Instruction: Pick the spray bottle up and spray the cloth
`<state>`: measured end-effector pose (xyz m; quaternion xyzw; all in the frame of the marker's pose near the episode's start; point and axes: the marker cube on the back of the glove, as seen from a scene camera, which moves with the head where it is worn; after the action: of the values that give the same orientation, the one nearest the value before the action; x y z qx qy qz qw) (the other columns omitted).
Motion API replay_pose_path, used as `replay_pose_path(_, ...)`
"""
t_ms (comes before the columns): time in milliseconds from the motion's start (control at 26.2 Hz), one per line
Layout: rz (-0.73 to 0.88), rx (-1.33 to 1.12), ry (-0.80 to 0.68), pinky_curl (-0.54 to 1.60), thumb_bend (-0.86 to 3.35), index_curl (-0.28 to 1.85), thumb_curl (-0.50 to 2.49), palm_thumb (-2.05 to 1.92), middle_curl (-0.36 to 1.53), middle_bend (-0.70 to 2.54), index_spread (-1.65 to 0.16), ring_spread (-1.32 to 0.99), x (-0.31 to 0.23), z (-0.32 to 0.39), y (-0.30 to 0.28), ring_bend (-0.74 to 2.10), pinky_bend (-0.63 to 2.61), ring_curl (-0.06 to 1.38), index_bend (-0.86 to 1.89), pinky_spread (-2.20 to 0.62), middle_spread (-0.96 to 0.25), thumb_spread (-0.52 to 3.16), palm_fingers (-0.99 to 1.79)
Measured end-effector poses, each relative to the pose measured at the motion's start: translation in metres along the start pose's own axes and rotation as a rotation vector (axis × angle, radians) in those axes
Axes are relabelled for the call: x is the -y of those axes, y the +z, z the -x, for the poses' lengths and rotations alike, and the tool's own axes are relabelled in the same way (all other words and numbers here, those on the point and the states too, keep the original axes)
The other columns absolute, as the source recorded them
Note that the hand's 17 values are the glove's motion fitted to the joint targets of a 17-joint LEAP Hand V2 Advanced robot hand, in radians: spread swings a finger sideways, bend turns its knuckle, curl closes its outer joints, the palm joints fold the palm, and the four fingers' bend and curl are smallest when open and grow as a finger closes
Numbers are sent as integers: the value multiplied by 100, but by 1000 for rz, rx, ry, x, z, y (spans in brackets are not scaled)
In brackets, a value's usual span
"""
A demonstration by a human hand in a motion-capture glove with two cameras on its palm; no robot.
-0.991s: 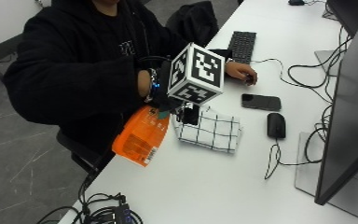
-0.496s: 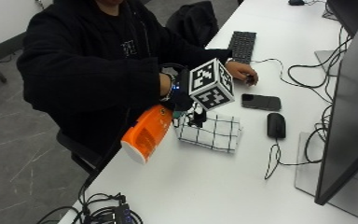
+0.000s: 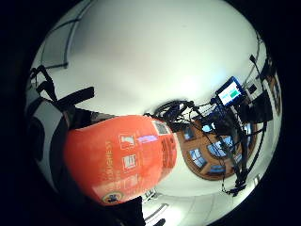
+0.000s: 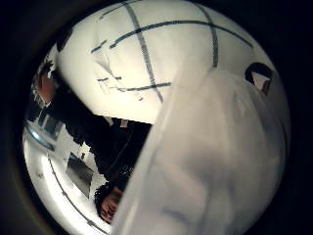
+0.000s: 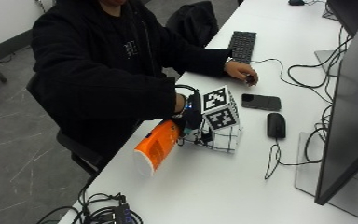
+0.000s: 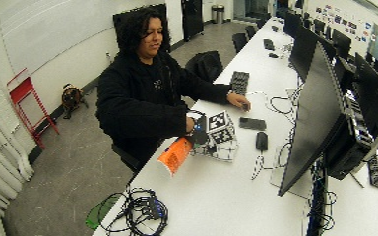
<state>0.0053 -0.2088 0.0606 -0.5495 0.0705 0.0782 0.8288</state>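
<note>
Over the cloth [image 5: 221, 136]: right hand [image 5: 192, 115] clamped on spray bottle [image 5: 157, 147], body tilted out past the palm.
Pickup done, nozzle end hidden behind hand but aimed at checked cloth just beneath. Spray itself not visible; trigger pull likely left.

Gloved right hand [image 5: 191, 122] curls closed low over the table edge, bare left hand [image 5: 240, 72] resting apart
</note>
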Motion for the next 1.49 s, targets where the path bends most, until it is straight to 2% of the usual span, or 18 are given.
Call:
replay_pose_path(267,36,-11,10,41,-3,59,79,93,58,65,-27,-22,19,1,11,75,47,50,36,-31,-20,39,136)
replay_pose_path(534,-27,-11,-24,41,-3,60,80,92,58,65,-27,-22,2,10,-5,74,47,49,36,-31,-20,39,136)
replay_pose_path(762,-241,62,-220,40,-3,60,81,92,58,65,-27,-22,-38,40,-52,74,47,49,35,-31,-20,39,136)
replay_pose_path(991,-496,145,-513,40,-3,60,82,92,58,65,-27,-22,-75,91,-99,74,46,49,34,-31,-20,39,136)
replay_pose_path(1182,-725,262,-756,40,-3,60,83,92,58,65,-27,-21,-81,138,-128,74,47,49,33,-31,-19,40,136)
replay_pose_path(1334,-880,409,-849,40,-3,61,83,92,58,65,-27,-22,-72,162,-151,74,47,49,33,-31,-20,40,136)
replay_pose_path(1487,-1020,598,-866,40,-3,61,83,92,58,65,-27,-22,-55,175,-166,74,47,49,32,-31,-20,40,136)
